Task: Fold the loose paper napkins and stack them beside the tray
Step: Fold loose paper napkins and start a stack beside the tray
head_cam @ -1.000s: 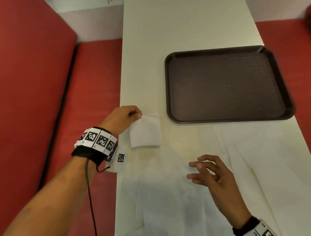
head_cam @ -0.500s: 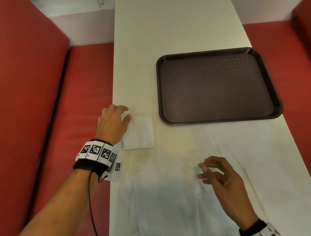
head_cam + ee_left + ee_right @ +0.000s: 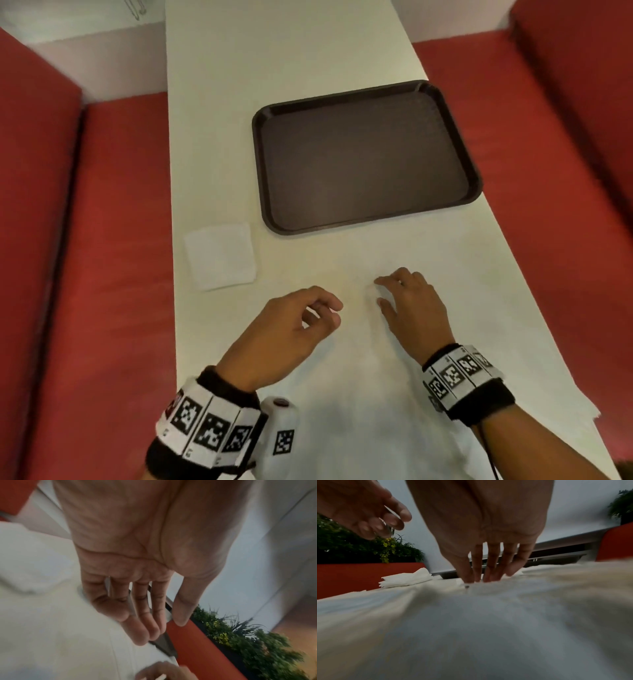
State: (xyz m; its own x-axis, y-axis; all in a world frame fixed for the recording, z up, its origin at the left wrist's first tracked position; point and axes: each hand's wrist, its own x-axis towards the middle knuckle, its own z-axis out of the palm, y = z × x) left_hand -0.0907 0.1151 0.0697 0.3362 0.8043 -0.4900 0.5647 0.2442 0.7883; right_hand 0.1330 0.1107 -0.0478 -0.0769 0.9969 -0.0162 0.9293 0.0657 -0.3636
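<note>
A folded white napkin (image 3: 222, 255) lies flat on the table, just left of the dark brown tray (image 3: 270, 219); the right wrist view shows it as a small stack (image 3: 406, 579). Loose unfolded napkins (image 3: 370, 394) spread over the near part of the table. My left hand (image 3: 329, 311) hovers above them with fingers loosely curled and holds nothing (image 3: 150, 628). My right hand (image 3: 383, 291) rests with straight fingers pressing down on a loose napkin (image 3: 479, 586) near its far edge. The tray is empty.
The white table (image 3: 274, 68) is long and narrow, with red bench seats (image 3: 113, 240) on both sides. Green plants (image 3: 248, 642) stand behind a red seat back. More loose napkins reach toward the right table edge (image 3: 513, 325).
My left hand let go of the folded napkin and moved right and toward me, over the loose napkins. My right hand has come down onto a loose napkin. The head view shifted.
</note>
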